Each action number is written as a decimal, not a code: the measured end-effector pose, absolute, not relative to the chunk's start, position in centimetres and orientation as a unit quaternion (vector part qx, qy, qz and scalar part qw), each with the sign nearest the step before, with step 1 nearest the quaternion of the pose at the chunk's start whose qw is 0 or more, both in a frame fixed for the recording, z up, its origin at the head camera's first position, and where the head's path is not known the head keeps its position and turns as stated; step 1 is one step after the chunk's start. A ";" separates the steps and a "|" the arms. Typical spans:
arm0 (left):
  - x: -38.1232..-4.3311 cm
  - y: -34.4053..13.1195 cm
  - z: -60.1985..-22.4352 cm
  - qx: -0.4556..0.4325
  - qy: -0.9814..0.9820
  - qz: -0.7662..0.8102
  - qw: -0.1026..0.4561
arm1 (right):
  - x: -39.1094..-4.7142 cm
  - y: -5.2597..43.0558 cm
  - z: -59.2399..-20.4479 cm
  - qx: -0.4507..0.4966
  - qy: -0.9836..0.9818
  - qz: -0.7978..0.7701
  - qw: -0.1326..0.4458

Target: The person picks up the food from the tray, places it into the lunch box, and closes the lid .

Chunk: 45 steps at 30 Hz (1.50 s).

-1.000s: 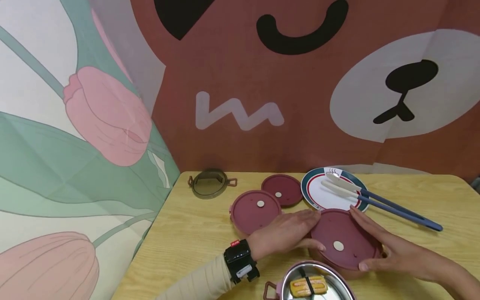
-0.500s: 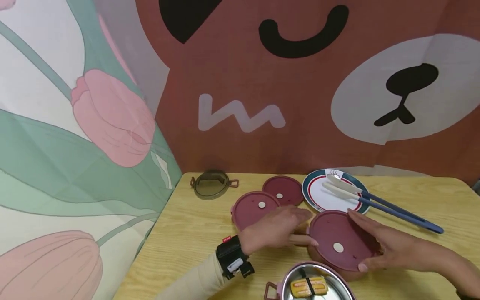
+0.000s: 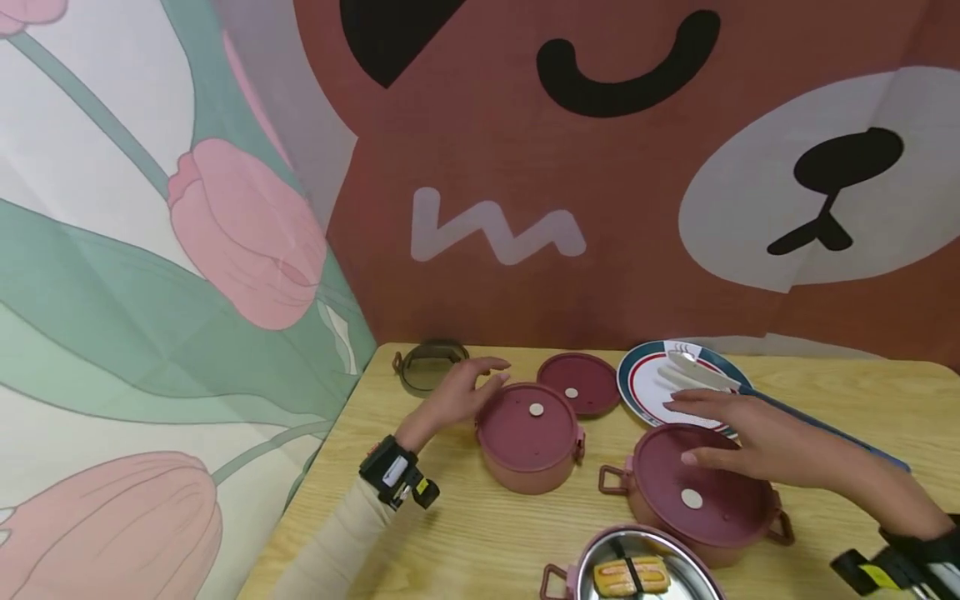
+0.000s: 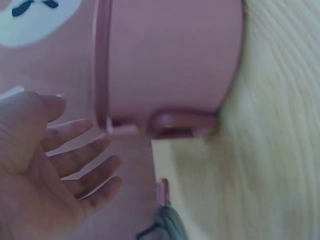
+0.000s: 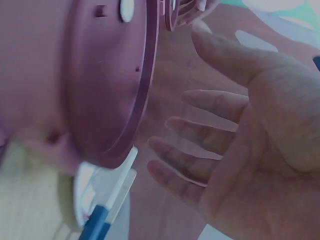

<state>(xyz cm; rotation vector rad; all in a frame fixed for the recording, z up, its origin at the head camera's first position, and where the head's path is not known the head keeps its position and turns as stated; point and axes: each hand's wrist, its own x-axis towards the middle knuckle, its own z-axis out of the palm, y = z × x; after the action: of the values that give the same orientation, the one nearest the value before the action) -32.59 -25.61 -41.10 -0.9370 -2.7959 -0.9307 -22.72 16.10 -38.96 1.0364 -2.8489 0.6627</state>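
Observation:
My left hand [image 3: 459,398] hovers at the left side of a lidded maroon pot [image 3: 528,442], fingers loosely spread and holding nothing. In the left wrist view a gap shows between those fingers [image 4: 82,160] and the pot's wall [image 4: 170,55]. Over the lid of a second lidded pot [image 3: 701,492], to the right, my right hand [image 3: 757,437] is raised with relaxed fingers; the right wrist view shows its palm bare beside the lid [image 5: 112,80]. Both lids carry a white round dot.
An uncovered steel-lined pot [image 3: 675,575] holds a toy food piece [image 3: 632,577] wrapped with a black band. Behind lie a loose maroon lid [image 3: 585,375], a dark see-through lid [image 3: 426,371], and a plate [image 3: 645,379] with blue-handled tongs [image 3: 825,427] across it.
My left hand has left the right pot's side and moved left, past the other pot. My right hand has let go of the right pot's rim and risen above its lid.

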 end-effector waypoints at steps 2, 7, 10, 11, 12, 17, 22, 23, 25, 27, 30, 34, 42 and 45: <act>-33.1 -26.0 -41.4 -0.289 -0.908 -0.304 0.000 | -23.6 15.1 -38.3 0.339 -0.916 0.215 -0.006; -34.3 -25.9 -41.2 -0.265 -0.907 -0.313 -0.092 | -25.9 11.9 -37.4 0.340 -0.909 0.221 -0.098; -34.9 -25.4 -41.0 -0.245 -0.896 -0.337 -0.152 | -27.1 10.2 -37.6 0.355 -0.902 0.219 -0.117; -35.1 -25.2 -40.9 -0.240 -0.893 -0.342 -0.168 | -27.5 9.8 -37.8 0.362 -0.897 0.220 -0.122; -35.3 -24.9 -40.9 -0.236 -0.889 -0.347 -0.184 | -27.8 9.4 -38.0 0.369 -0.893 0.222 -0.130; -35.9 -23.7 -41.0 -0.230 -0.887 -0.328 -0.229 | -28.7 7.9 -39.1 0.403 -0.875 0.224 -0.146; -36.4 -23.1 -41.3 -0.237 -0.885 -0.307 -0.258 | -29.1 6.7 -39.5 0.413 -0.872 0.213 -0.153; -36.5 -23.1 -41.5 -0.237 -0.881 -0.313 -0.262 | -29.1 6.5 -39.4 0.408 -0.873 0.214 -0.161; -36.8 -23.3 -41.7 -0.238 -0.877 -0.320 -0.266 | -29.1 6.1 -39.3 0.393 -0.875 0.217 -0.180; -37.1 -23.5 -41.9 -0.242 -0.871 -0.329 -0.273 | -29.2 5.8 -39.3 0.382 -0.875 0.222 -0.196; -37.6 -23.6 -42.0 -0.246 -0.861 -0.339 -0.288 | -29.3 5.5 -39.5 0.381 -0.871 0.229 -0.208; -38.2 -23.3 -41.9 -0.246 -0.849 -0.354 -0.305 | -29.4 5.3 -39.8 0.392 -0.867 0.229 -0.206; -38.8 -22.8 -41.4 -0.262 -0.855 -0.365 -0.259 | -29.8 5.9 -40.0 0.414 -0.870 0.221 -0.155; -39.1 -22.9 -41.2 -0.269 -0.853 -0.385 -0.228 | -30.2 6.0 -39.7 0.413 -0.868 0.241 -0.138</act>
<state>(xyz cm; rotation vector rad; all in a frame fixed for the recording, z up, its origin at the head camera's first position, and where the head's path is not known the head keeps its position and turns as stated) -39.13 -22.87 -41.19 -0.9942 -3.1565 -1.4234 -30.19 6.01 -39.69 1.4249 -2.9951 0.8306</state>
